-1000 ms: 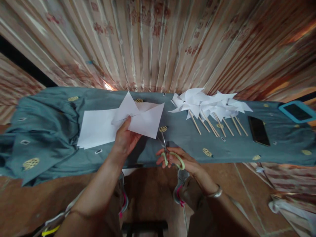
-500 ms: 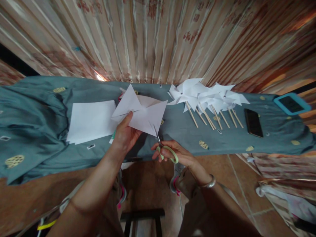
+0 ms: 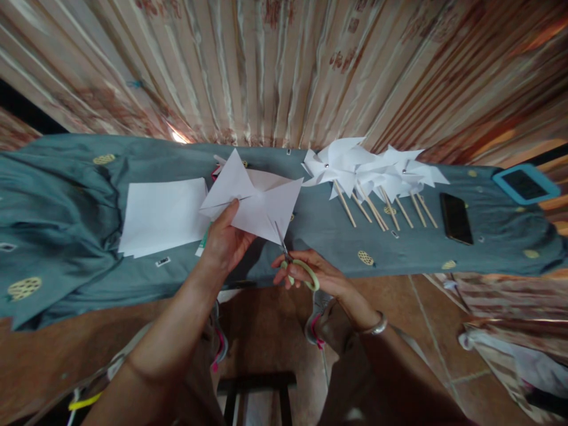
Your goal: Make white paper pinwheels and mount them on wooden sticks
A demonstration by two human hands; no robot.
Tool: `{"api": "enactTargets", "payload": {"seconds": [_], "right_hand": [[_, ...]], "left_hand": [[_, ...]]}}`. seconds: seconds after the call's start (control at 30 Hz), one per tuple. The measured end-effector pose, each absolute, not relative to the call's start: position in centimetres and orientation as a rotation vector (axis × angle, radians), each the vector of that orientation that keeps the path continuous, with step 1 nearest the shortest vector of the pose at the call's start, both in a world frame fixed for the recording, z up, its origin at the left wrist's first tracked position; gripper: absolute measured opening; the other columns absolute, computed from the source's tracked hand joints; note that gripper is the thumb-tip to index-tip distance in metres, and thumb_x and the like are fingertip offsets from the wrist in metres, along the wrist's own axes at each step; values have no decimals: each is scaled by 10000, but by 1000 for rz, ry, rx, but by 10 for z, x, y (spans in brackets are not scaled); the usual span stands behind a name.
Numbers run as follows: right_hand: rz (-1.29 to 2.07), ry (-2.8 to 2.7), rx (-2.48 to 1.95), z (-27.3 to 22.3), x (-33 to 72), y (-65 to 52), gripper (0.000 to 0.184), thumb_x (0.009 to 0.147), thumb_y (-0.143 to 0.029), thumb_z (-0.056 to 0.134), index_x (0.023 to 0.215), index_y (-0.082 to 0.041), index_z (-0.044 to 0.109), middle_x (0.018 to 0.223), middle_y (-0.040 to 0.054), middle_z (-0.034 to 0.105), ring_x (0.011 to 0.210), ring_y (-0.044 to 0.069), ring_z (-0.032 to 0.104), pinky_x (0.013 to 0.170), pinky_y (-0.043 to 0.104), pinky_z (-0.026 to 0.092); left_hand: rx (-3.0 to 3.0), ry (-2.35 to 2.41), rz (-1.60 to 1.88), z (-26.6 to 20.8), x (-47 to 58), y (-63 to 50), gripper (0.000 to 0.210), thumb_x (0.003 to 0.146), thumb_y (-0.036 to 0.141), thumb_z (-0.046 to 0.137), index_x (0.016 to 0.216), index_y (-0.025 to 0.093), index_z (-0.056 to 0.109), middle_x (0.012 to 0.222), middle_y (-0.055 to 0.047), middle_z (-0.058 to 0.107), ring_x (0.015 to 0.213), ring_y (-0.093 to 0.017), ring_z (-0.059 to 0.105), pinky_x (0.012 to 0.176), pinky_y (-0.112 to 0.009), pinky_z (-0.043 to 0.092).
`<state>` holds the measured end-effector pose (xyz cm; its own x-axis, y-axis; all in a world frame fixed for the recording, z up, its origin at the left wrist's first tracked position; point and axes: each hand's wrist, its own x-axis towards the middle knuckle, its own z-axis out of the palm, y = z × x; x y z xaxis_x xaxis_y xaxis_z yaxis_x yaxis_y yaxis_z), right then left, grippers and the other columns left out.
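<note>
"Hand, left (image 3: 228, 244)?"
"Pinching cut white sheet (image 3: 260, 204), thumb on top, over grey-green cloth (image 3: 317, 228)."
"Hand, right (image 3: 317, 269)?"
"Curled round green-handled scissors (image 3: 287, 257), blades at sheet's near-right corner."
"Beyond?"
"Left: white paper stack (image 3: 164, 214). Right, far side: white pinwheels (image 3: 377, 174) on sticks (image 3: 345, 204); then black phone (image 3: 457, 218); farthest right, blue-framed device (image 3: 526, 184). Behind all: patterned curtain (image 3: 248, 71)."

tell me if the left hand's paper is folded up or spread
Spread: the white paper in the left hand shows a broad face, its corners pointing apart rather than doubled together.
</note>
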<state>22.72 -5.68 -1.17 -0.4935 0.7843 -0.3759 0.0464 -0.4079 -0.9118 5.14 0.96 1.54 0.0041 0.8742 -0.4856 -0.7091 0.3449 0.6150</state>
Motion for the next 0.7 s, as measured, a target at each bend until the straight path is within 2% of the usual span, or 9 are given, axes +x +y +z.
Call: {"api": "enactTargets", "payload": {"seconds": [0.2, 0.53, 0.7], "right_hand": [[1965, -1324, -1166, -10, 228, -56, 620, 716, -690, 664, 997, -137, 652, 824, 95, 718, 614, 150, 607, 563, 284, 481], [1982, -1313, -1167, -15, 228, -56, 539, 753, -627, 672, 975, -136, 638, 799, 76, 697, 599, 121, 584, 525, 238, 433], [1973, -1305, -1192, -15, 227, -57, 538, 751, -620, 677, 980, -135, 633, 793, 72, 697, 595, 117, 584, 512, 230, 422]], "left_hand": [[232, 951, 1257, 13, 50, 10, 259, 943, 198, 469, 1145, 148, 623, 897, -57, 739, 904, -203, 710, 886, -358, 588], [211, 928, 1257, 14, 50, 9, 223, 942, 188, 466, 1068, 156, 648, 849, -38, 729, 812, -172, 705, 840, -318, 593], [196, 906, 1268, 13, 50, 10, 219, 946, 173, 460, 1021, 154, 666, 821, -23, 732, 735, -140, 698, 789, -256, 589]]}}
